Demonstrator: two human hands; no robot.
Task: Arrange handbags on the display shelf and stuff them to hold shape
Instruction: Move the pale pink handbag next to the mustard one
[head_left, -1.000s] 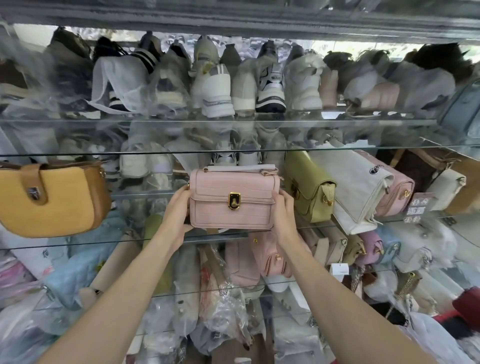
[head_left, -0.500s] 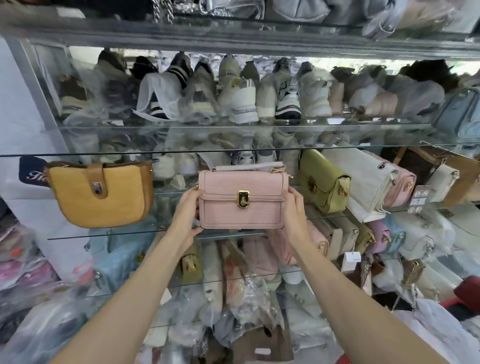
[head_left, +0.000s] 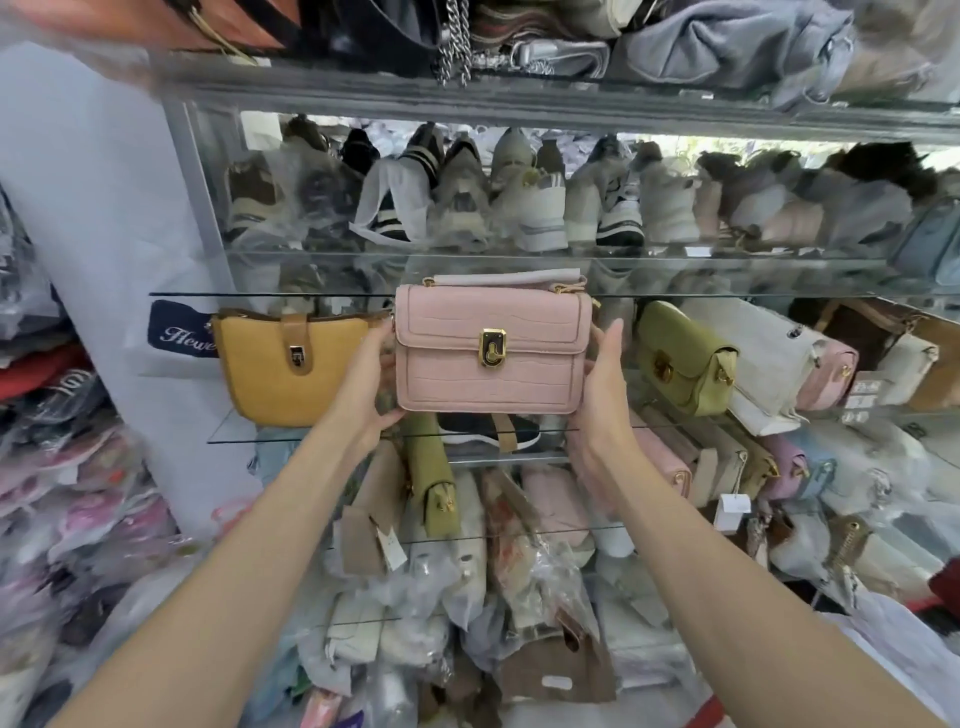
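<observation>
Far left, piles of plastic-wrapped goods (head_left: 62, 467) are stacked up the side, and there's a dark label with white script (head_left: 179, 332) just beside the yellow handbag (head_left: 291, 364), which sits upright on the glass shelf (head_left: 234, 434) with its tan strap and silver clasp facing out. Next along, the left hand (head_left: 371, 384) is on the left side of the pink handbag (head_left: 491, 358), fingers (head_left: 382, 332) curled around that edge, thumb at the lower corner. The pink handbag is upright, front flap and gold clasp (head_left: 492, 347) facing the camera, held up in front of the shelf between the yellow one and the green one; whether its base touches the glass, I can't tell. The right hand (head_left: 605, 410) grips the bag's right side, fingers (head_left: 615, 338) wrapped around that edge. Just right of it, the green handbag (head_left: 685, 358) lies tilted, leaning on a white bag (head_left: 769, 358), then a small pink one (head_left: 828, 376). Up above, a row of sneakers (head_left: 519, 202) lines the higher shelf.
</observation>
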